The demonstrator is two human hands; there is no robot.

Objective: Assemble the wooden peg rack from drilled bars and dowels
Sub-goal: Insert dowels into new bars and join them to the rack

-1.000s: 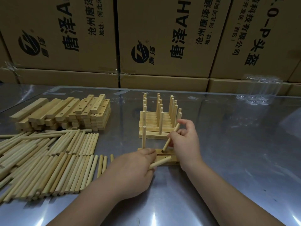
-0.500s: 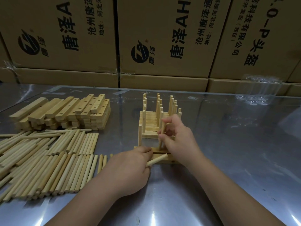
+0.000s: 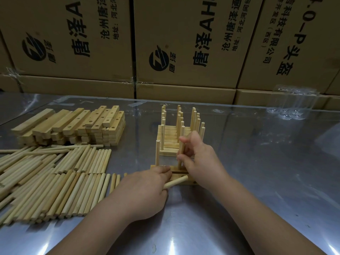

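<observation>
While boxes behind read 唐泽AH and 头盔, right grip pinching upright dowel in bar, left grip grasping spare dowel.

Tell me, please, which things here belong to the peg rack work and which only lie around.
In the job: left hand, spare dowel it holds, right hand, upright dowel it pinches, drilled bar under them, dowel pile, bar pile, finished racks.
Lying about: cardboard boxes, clear plastic pack.
</observation>
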